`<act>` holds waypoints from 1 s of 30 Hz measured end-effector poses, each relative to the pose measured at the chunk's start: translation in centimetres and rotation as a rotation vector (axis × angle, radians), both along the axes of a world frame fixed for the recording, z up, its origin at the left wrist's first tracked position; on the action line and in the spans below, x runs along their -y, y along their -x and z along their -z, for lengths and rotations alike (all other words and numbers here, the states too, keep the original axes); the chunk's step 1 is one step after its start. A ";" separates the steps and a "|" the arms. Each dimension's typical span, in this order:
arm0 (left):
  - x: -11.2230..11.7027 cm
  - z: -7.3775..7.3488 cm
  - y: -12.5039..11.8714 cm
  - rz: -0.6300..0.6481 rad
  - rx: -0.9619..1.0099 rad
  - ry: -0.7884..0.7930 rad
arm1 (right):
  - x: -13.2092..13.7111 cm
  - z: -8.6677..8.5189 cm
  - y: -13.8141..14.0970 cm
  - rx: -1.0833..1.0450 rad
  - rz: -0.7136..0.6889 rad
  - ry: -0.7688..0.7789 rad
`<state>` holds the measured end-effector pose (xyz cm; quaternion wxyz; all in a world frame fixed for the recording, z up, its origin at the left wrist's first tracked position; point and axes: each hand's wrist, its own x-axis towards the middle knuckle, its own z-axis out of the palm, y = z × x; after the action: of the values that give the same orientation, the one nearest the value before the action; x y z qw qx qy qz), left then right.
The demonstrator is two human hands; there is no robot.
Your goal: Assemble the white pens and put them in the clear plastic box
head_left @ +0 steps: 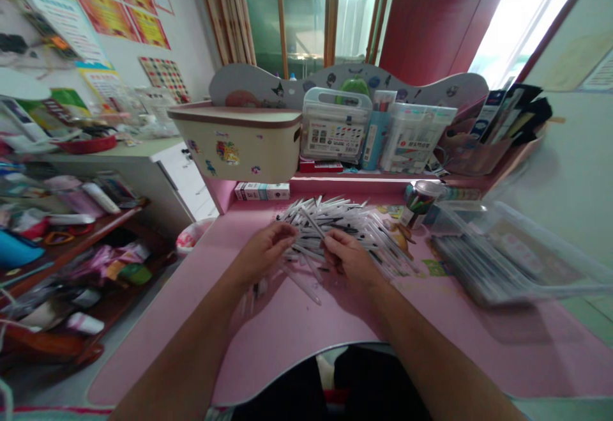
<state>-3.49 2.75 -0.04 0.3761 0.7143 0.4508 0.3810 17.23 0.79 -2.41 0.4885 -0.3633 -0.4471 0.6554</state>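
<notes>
A heap of slim white and clear pens [342,216], some with dark ends, covers the back middle of the pink desk [191,338]. My right hand [352,258] is closed on one pale pen [312,223], which slants up and left from the fingertips. My left hand [265,252] is just across from it, thumb and fingers pinched together. Whatever sits in that pinch is too small to make out. Several loose pens [301,283] lie on the desk below and between both hands, partly covered by them.
To the right stands a clear plastic box [517,287] with dark, slim contents, beside a jar [421,200]. A lidded cream bin [244,146], a marker case [335,130] and a pen holder [483,149] line the shelf. A waste bin [191,236] stands left of the desk.
</notes>
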 end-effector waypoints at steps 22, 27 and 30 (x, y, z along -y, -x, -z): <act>-0.2 0.4 -0.1 -0.165 0.425 0.093 | -0.1 0.4 0.1 0.084 0.051 -0.063; 0.3 -0.3 -0.2 -0.165 0.230 0.022 | 0.1 0.8 0.3 0.109 -0.046 -0.057; 0.4 -0.1 -0.1 -0.190 0.126 -0.039 | 0.3 1.0 0.3 0.189 -0.173 -0.091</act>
<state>-3.39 2.37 0.04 0.3519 0.6500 0.4844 0.4680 16.97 0.48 -3.44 0.4017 -0.3609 -0.5501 0.6370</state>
